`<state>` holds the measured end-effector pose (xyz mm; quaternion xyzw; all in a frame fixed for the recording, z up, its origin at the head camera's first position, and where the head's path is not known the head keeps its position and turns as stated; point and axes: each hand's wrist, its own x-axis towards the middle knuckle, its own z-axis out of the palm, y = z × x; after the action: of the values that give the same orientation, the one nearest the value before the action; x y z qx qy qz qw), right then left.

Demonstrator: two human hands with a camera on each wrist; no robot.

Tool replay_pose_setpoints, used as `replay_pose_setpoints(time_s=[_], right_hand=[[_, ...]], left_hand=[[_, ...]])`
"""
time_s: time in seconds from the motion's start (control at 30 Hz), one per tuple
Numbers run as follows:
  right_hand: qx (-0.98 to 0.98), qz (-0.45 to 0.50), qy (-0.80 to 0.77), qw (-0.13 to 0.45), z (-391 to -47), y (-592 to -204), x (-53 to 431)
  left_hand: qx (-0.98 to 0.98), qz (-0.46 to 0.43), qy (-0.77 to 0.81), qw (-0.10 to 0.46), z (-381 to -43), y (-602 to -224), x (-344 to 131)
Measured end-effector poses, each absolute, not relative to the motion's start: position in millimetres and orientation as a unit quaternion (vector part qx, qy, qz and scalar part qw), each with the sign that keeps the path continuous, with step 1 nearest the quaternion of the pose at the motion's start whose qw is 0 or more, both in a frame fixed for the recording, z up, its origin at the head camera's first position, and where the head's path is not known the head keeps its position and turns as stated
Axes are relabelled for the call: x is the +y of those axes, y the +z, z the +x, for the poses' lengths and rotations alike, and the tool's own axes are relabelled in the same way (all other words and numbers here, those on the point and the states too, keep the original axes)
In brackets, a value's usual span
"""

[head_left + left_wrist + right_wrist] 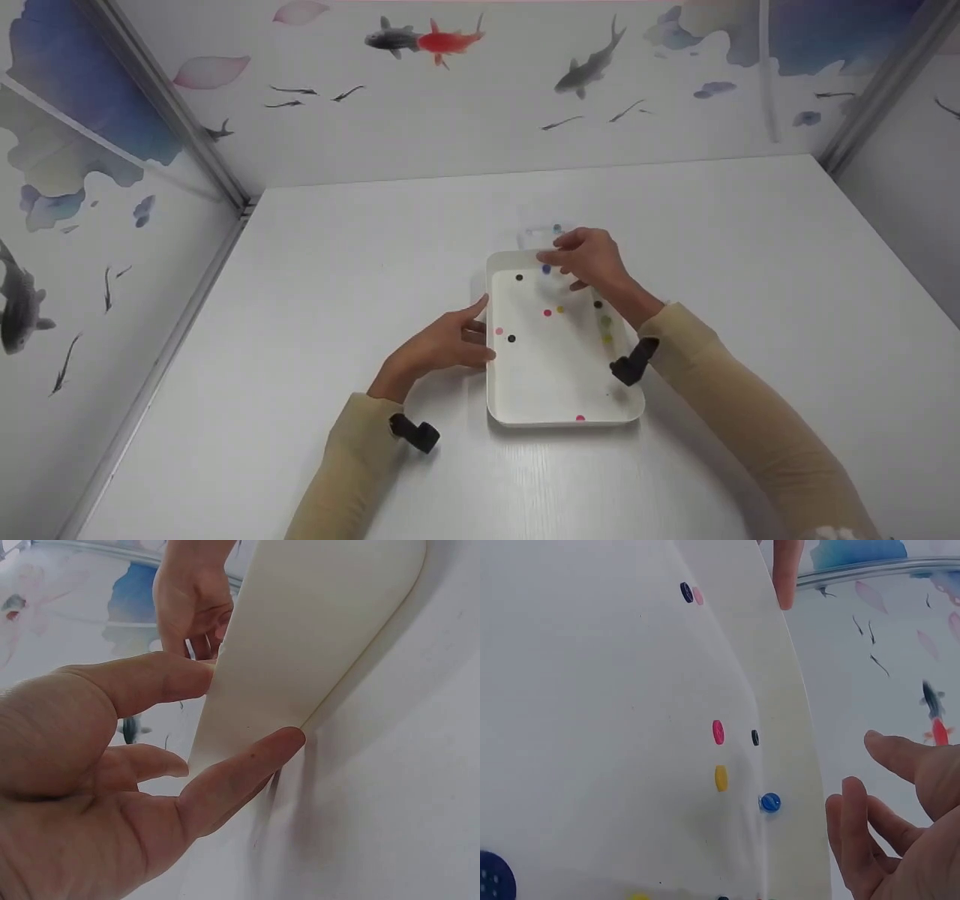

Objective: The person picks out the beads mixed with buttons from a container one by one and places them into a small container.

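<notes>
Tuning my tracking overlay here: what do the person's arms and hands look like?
The left sleeve and right sleeve are long and tan, each with a small black device near its end. The left hand and right hand are bare; no cables show.

tray (551,382) on table (300,262) | buttons (547,313) inside | left hand (446,343) at left side | right hand (596,259) above far-right corner | container (531,239) behind
</notes>
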<state>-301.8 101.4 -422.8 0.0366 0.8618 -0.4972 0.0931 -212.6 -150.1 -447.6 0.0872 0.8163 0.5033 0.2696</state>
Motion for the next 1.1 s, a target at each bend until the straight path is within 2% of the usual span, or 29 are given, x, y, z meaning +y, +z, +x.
replay_pose_setpoints(time_s=[0.3, 0.63, 1.1], right_hand=[[0.866, 0.052, -0.487, 0.102, -299.7, -426.9, 94.4], [0.865, 0.074, -0.495, 0.042, -291.9, -447.1, 86.6], [0.827, 0.099, -0.553, 0.006, -291.5, -451.0, 82.4]], left_hand=[[0.821, 0.088, 0.497, 0.268, -212.6, -446.4, -150.4], [0.82, 0.1, 0.499, 0.263, -212.7, -447.3, -150.3], [0.811, 0.098, 0.511, 0.266, -211.4, -446.0, -151.0]])
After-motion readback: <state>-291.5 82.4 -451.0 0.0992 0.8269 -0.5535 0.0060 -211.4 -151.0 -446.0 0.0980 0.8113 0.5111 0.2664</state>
